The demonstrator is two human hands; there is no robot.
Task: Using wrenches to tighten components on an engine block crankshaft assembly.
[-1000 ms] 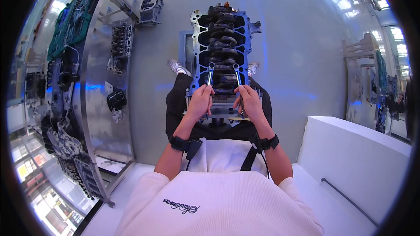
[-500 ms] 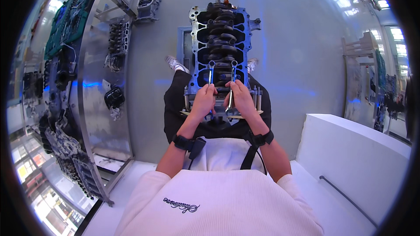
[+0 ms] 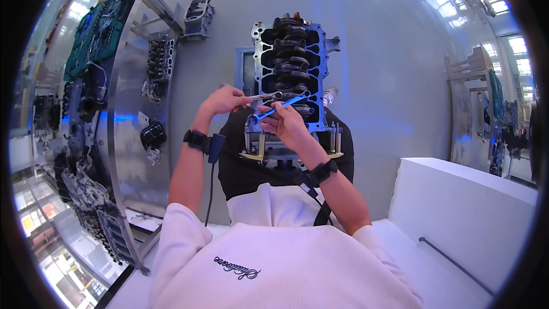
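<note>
Over the near part of an engine block (image 3: 323, 71), my left hand (image 3: 226, 100) pinches a silver combination wrench (image 3: 264, 96), its ring end pointing right. My right hand (image 3: 290, 127) is closed on a second combination wrench (image 3: 289, 103), which slants from lower left up to its ring end at upper right. Blue light reflects along this one. The two wrenches lie close together, crossing the view of the dark crankshaft (image 3: 293, 60) in the block. Upright bolts (image 3: 261, 144) stand at the block's near end.
At left stands a metal rack (image 3: 128, 154) with engine parts and a green tool case (image 3: 94, 40). A cylinder head (image 3: 160, 60) and a black part (image 3: 153, 135) sit on its lower shelf. Another metal casting (image 3: 198, 18) is on the floor beyond. A white box-like block (image 3: 463, 206) is at right.
My left hand has moved left and up, turning its wrench from upright to nearly level. My right hand has shifted slightly left, and its wrench now slants instead of standing upright.
</note>
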